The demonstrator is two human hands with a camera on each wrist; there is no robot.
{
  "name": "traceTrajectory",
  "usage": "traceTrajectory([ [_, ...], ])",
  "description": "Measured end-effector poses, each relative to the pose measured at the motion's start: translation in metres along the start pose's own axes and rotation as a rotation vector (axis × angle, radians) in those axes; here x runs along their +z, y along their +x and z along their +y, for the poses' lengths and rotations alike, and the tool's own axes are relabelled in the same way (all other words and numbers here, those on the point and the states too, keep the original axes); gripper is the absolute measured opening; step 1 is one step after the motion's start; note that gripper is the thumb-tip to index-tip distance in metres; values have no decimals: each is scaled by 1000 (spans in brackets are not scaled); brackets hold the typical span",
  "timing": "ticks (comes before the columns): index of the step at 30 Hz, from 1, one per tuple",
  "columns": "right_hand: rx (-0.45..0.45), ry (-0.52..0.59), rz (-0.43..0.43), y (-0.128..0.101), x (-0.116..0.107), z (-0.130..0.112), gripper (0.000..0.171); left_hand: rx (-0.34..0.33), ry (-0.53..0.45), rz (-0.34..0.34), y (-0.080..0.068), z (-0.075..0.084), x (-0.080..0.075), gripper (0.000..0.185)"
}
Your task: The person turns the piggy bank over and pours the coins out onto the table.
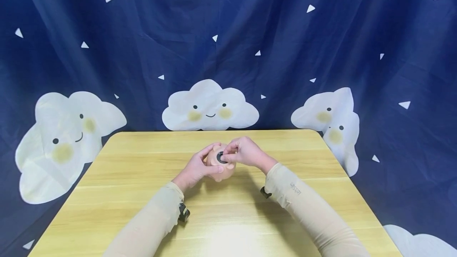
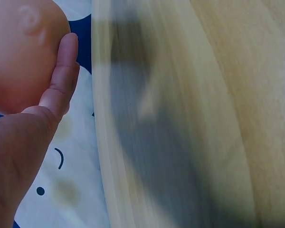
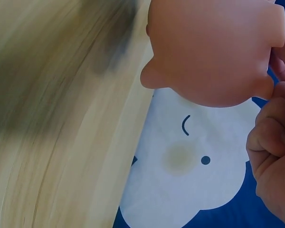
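Observation:
A peach-pink piggy bank point(image 1: 219, 175) is held up over the table, its underside with short feet turned toward the head camera. A black round stopper point(image 1: 218, 157) sits in that underside. My left hand point(image 1: 196, 168) grips the bank from the left, thumb at the near side and fingers round the far side. In the left wrist view, a raised curly tail shows on the piggy bank point(image 2: 23, 57) near a fingertip. Curled in from the right, my right hand point(image 1: 247, 153) pinches at the stopper with thumb and forefinger. The right wrist view shows the piggy bank point(image 3: 209, 52) but hides the stopper.
Below the hands lies a light wood table point(image 1: 143, 193), its far edge just beyond them. A dark blue curtain point(image 1: 143, 50) with white clouds hangs behind and at both sides. Each forearm has a beige sleeve point(image 1: 303, 197) and a dark wrist camera point(image 1: 183, 212).

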State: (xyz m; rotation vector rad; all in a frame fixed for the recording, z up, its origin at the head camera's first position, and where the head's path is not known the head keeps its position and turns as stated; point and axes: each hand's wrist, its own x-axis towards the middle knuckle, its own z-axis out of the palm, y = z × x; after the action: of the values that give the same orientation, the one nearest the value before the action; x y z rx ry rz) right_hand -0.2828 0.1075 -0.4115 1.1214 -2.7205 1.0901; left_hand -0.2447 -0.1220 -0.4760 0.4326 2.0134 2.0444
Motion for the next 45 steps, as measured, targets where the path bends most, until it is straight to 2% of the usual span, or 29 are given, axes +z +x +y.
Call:
traceTrajectory([
  [5,-52,-75,19,-1,1,-2,9,6,14,18,-1,0,0,95],
  [9,-62,-97,12,-1,1,-3,9,-1,7,7,-2,1,0,95],
  [14,-80,-106,-6,-2,0,-3,9,-10,2,-27,-4,3,0,95],
  [17,-129,-131,-27,-3,-2,-3,7,-27,-14,-60,-5,5,-1,94],
  [20,-199,-196,-40,-3,-3,-5,4,-39,-27,-100,-6,7,-3,94],
  [24,-230,-293,-37,-6,-4,-12,6,-48,-16,-132,-6,7,-5,94],
  [27,-232,-260,-79,-7,-6,-13,7,-58,12,-155,-7,7,-5,94],
  [31,-263,-103,-182,-9,-12,-11,11,-74,35,-198,-9,5,-4,90],
  [36,-251,48,-250,-9,-14,-5,16,-81,33,-236,-9,4,-2,87],
  [40,-244,80,-273,-9,-14,-2,17,-78,39,-265,-9,4,-2,86],
  [45,-275,56,-282,-11,-13,-1,17,-75,56,-285,-8,3,-3,87],
])
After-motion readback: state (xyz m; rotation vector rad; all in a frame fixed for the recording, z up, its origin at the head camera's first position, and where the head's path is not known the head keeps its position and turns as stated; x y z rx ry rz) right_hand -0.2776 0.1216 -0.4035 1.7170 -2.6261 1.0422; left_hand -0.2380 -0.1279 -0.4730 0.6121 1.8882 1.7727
